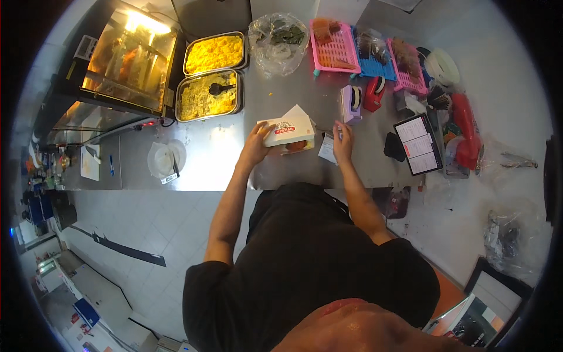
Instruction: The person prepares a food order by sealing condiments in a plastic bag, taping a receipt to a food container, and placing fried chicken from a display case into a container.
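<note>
My left hand (257, 143) grips the left side of a white cardboard food box (289, 131) on the steel counter. The box lid bears printed writing, and a brown piece of food (296, 145) shows through the gap at its front. To the right of the box, my right hand (344, 143) is just below a lilac tape dispenser (351, 105). A printed paper slip (327, 148) lies against that hand's left side. Whether the right fingers hold anything is too small to tell.
Two steel trays of yellow food (214, 53) stand beside a lit glass warming cabinet (127, 66). A red tape dispenser (374, 94), plastic baskets (336, 48) and a tablet-like screen (418, 144) are on the right. A clear plastic bag (278, 44) sits behind.
</note>
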Action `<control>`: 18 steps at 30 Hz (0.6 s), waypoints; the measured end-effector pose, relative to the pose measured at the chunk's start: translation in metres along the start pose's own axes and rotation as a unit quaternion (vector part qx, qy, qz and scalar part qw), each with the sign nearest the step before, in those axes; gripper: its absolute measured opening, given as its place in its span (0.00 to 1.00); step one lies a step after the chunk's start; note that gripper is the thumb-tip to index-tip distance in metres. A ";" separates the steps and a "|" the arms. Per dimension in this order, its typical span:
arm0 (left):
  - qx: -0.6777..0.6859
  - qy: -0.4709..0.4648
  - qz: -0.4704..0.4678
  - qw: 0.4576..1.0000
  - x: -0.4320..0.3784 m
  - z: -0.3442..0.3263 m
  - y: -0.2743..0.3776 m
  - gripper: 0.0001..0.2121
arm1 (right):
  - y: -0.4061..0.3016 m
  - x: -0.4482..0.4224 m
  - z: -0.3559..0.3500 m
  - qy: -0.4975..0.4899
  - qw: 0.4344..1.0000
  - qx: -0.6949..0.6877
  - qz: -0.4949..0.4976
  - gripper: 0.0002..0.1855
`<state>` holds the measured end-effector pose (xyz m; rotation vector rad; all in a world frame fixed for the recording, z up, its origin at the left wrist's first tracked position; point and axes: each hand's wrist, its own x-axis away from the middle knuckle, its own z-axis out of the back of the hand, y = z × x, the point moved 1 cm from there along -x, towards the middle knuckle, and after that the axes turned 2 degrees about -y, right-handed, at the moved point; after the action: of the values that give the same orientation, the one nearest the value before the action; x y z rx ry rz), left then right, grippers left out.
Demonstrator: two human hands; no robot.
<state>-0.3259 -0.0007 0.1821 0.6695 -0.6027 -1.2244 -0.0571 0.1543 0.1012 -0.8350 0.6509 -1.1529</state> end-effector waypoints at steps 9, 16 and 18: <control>0.440 0.109 0.260 0.853 0.021 -0.041 -0.062 0.28 | -0.008 -0.060 -0.039 -0.354 0.924 -0.066 -0.128 0.35; 0.450 0.061 0.271 0.849 0.017 -0.020 -0.063 0.37 | -0.054 -0.064 -0.015 -0.381 0.891 -0.101 -0.226 0.30; 0.443 0.056 0.275 0.852 0.016 -0.018 -0.065 0.37 | -0.055 -0.064 -0.017 -0.373 0.896 -0.101 -0.219 0.29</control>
<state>-0.3500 -0.0269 0.1229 1.2156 -1.1832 -0.3080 -0.1176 0.2024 0.1396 -1.5498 -0.0726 -1.0484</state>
